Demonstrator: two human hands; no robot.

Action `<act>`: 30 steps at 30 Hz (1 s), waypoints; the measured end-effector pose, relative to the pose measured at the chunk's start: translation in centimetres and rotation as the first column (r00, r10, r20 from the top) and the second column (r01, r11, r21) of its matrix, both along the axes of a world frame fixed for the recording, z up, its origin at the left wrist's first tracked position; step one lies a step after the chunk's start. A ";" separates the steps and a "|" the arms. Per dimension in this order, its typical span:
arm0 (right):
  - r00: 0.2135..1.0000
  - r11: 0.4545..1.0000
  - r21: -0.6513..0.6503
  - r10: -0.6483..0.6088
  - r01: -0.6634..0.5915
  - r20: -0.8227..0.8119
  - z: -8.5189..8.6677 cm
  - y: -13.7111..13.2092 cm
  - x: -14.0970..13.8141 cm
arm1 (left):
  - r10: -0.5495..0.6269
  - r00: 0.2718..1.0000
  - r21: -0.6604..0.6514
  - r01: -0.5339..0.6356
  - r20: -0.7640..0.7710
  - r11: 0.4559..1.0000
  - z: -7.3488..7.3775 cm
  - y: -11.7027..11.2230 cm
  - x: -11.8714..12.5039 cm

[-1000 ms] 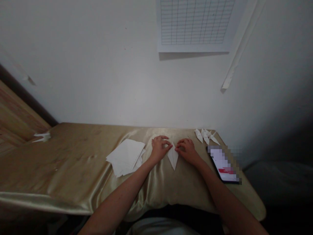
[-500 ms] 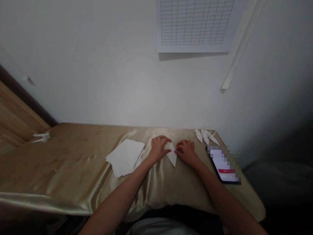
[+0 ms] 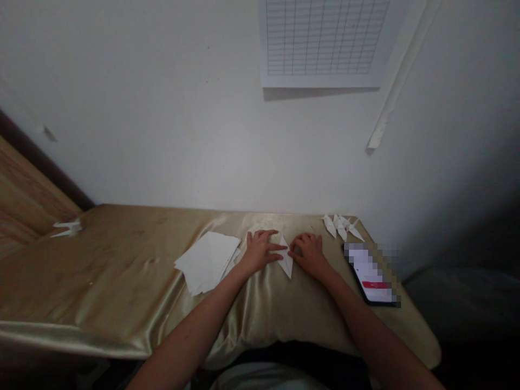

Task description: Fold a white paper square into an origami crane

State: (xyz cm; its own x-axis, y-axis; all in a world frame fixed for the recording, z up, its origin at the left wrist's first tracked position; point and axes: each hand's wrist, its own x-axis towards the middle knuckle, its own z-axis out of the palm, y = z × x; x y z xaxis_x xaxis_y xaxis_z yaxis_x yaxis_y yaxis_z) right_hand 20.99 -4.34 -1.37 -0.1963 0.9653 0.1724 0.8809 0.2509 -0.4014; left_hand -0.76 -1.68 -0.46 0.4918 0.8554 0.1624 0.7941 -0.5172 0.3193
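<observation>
A white paper folded into a narrow kite shape (image 3: 286, 265) lies on the gold cloth in front of me, its long point towards me. My left hand (image 3: 260, 252) is at its left side with fingers apart; the index fingertip rests on the paper and the thumb is at its left edge. On the other side, my right hand (image 3: 309, 252) has curled fingers, with thumb and index fingertip pinching the paper's right edge. Left of my left hand is a stack of white paper sheets (image 3: 209, 260), loosely piled.
Several folded paper figures (image 3: 341, 226) sit at the back right. A phone (image 3: 371, 276) with a lit screen lies right of my right forearm. Another white folded paper piece (image 3: 68, 228) is at the far left. Behind the table (image 3: 109, 271) rises a wall with a gridded sheet (image 3: 325, 43).
My left index finger has come down from the paper's top onto its middle, and the fingers have spread. My right hand has shifted slightly left, still at the paper's right edge.
</observation>
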 end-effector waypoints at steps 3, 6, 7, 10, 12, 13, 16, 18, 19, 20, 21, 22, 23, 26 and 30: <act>1.000 1.000 -0.009 0.007 -0.007 0.000 0.2 0.0 0.2 | -0.024 0.998 -0.007 0.024 -0.050 1.000 -0.2 -0.2 -0.2; 1.000 1.000 -0.021 0.012 -0.012 0.000 0.3 0.0 0.4 | -0.040 0.995 -0.032 0.037 -0.089 0.999 -0.4 -0.3 -0.3; 1.000 1.000 -0.026 0.013 -0.013 -0.002 0.3 0.0 0.4 | -0.039 0.994 -0.041 0.035 -0.102 0.999 -0.5 -0.4 -0.4; 1.000 0.999 -0.032 0.017 -0.018 -0.014 0.2 0.0 0.5 | -0.030 0.989 -0.062 0.021 -0.143 0.998 -0.4 -0.5 -0.5; 1.000 0.999 -0.037 0.018 -0.019 -0.022 0.2 0.0 0.5 | -0.025 0.985 -0.063 0.014 -0.169 0.998 -0.2 -0.6 -0.6; 1.000 0.999 -0.041 0.018 -0.019 -0.025 0.1 0.0 0.5 | -0.023 0.983 -0.061 0.012 -0.181 0.998 -0.2 -0.7 -0.6; 0.999 0.998 -0.059 0.018 -0.020 -0.031 0.1 0.0 0.5 | -0.014 0.977 -0.059 0.001 -0.211 0.998 -0.1 -0.9 -0.6; 0.999 0.998 -0.065 0.018 -0.020 -0.029 0.1 0.0 0.5 | -0.006 0.974 -0.051 -0.006 -0.225 0.999 -0.1 -1.1 -0.5; 1.000 0.998 -0.068 0.016 -0.017 -0.027 0.2 0.0 0.5 | 0.000 0.973 -0.044 -0.011 -0.230 0.999 -0.1 -1.2 -0.4; 1.000 0.997 -0.071 0.014 -0.016 -0.024 0.2 0.0 0.5 | 0.008 0.973 -0.033 -0.016 -0.231 0.999 -0.1 -1.3 -0.3; 1.000 0.997 -0.073 0.013 -0.015 -0.024 0.2 0.0 0.5 | 0.016 0.973 -0.028 -0.024 -0.231 0.999 -0.1 -1.5 -0.2; 1.000 0.997 -0.075 0.013 -0.015 -0.026 0.2 0.0 0.5 | 0.026 0.972 -0.034 -0.035 -0.232 0.999 0.0 -1.7 0.0; 0.999 0.997 -0.078 0.017 -0.019 -0.031 0.2 0.0 0.6 | 0.044 0.974 -0.023 -0.051 -0.223 0.998 0.0 -1.8 0.1; 0.999 0.996 -0.085 0.023 -0.027 -0.046 0.2 0.0 0.6 | 0.062 0.979 -0.005 -0.064 -0.196 0.998 0.0 -2.3 0.5; 0.999 0.995 -0.093 0.031 -0.033 -0.026 0.4 -0.1 0.6 | 0.056 0.984 -0.011 -0.059 -0.167 0.998 -0.4 -2.6 0.7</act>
State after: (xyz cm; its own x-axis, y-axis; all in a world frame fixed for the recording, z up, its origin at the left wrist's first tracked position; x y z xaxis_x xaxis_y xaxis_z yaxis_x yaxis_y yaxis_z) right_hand 21.61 -4.44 -0.98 -0.2242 0.9707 0.0871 0.8627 0.2392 -0.4456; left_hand -0.03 -4.27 -0.86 0.4606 0.8850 0.0680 0.8653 -0.4648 0.1877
